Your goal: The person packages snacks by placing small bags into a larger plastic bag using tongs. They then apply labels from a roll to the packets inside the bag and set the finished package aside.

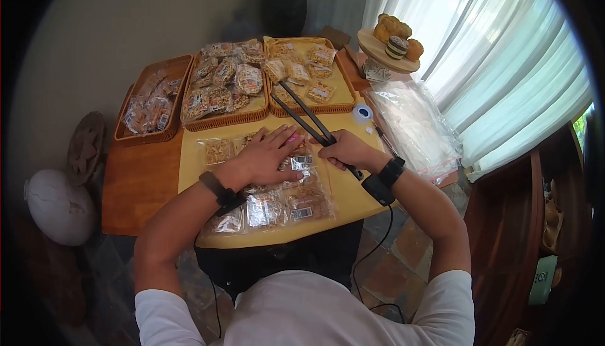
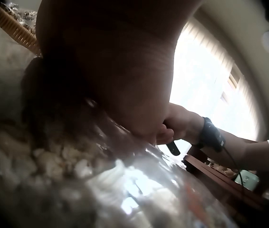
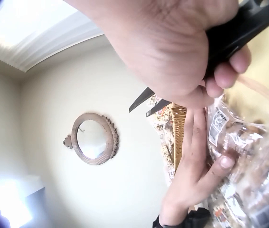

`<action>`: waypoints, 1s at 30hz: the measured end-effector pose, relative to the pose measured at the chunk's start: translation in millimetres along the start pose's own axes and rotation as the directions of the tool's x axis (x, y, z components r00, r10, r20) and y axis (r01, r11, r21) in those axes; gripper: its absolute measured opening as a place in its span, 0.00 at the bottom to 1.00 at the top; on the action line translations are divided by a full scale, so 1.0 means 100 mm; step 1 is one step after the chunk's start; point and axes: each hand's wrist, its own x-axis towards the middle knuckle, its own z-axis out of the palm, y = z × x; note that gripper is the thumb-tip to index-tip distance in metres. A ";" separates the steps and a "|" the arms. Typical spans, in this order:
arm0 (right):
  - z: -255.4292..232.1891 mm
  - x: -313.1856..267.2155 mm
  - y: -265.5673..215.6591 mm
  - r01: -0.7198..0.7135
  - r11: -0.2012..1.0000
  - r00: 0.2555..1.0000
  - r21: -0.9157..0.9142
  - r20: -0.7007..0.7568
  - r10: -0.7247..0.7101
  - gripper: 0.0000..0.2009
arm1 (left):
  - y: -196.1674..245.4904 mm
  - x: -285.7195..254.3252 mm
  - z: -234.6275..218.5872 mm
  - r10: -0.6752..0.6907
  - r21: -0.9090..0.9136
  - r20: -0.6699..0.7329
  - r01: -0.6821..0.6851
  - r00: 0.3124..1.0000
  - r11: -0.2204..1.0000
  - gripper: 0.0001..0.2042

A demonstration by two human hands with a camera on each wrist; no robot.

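Note:
My left hand (image 1: 257, 160) rests palm down with spread fingers on a large clear plastic bag (image 1: 324, 188). Inside the bag lie several small packs of nutty, grainy snacks (image 1: 263, 210), some with barcode labels. My right hand (image 1: 348, 149) grips black long-bladed scissors (image 1: 309, 116) by the handles, just right of the left fingertips. The two blades stand apart and point away from me, over the front of the right basket. In the right wrist view the scissors (image 3: 241, 33) pass through the curled fingers. The left palm (image 2: 120, 71) darkens the bag beneath it.
Wicker baskets of packed snacks stand at the back: left (image 1: 175, 133), middle (image 1: 217, 121) and right (image 1: 346, 105). A tape roll (image 1: 362, 113), a pen (image 1: 383, 137) and flat clear bags (image 1: 416, 119) lie on the right. Bread sits on a round wooden stand (image 1: 372, 53).

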 end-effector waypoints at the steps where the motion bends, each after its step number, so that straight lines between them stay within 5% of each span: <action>1: -0.02 -0.04 -0.01 0.033 0.999 0.999 -0.037 -0.018 -0.034 0.23 | 0.01 -0.01 -0.04 0.010 -0.004 -0.002 -0.010 1.000 1.000 0.50; 5: -0.22 -0.39 0.20 -0.025 0.915 0.981 -0.402 -0.188 -0.056 0.21 | -0.08 -0.36 -0.28 -0.034 -0.089 -0.035 0.031 0.999 0.996 0.48; 7: -0.33 -0.52 0.73 0.117 0.647 0.815 -0.754 -0.299 -0.496 0.21 | -0.19 -0.59 -0.38 -0.046 -0.156 -0.095 0.031 0.994 0.987 0.46; 8: -0.24 -0.65 0.69 0.107 0.647 0.822 -0.755 -0.300 -0.485 0.21 | -0.25 -0.72 -0.38 -0.094 -0.232 -0.124 0.064 0.988 0.971 0.45; 10: -0.07 -0.85 0.54 -0.189 0.612 0.884 -0.768 -0.405 -0.235 0.20 | -0.33 -0.84 -0.32 -0.139 -0.308 -0.153 0.087 0.978 0.948 0.43; 16: -0.04 -0.76 0.59 -0.128 0.355 0.849 -0.926 -0.287 -0.444 0.21 | -0.19 -1.05 -0.17 -0.142 -0.197 -0.150 0.111 0.978 0.974 0.44; 21: -0.41 -0.44 0.30 -0.141 0.409 0.862 -0.901 -0.315 -0.397 0.21 | -0.02 -1.13 -0.10 -0.065 -0.216 -0.145 0.032 0.987 0.976 0.44; 23: -0.66 -0.20 0.14 -0.065 0.572 0.796 -0.818 -0.388 -0.465 0.19 | -0.01 -1.12 -0.05 -0.070 -0.232 -0.167 0.030 0.983 0.972 0.44; 30: -1.03 0.35 0.19 -0.164 0.454 0.777 -0.876 -0.399 -0.488 0.19 | 0.07 -1.15 0.00 -0.015 -0.193 -0.198 -0.024 0.980 0.981 0.43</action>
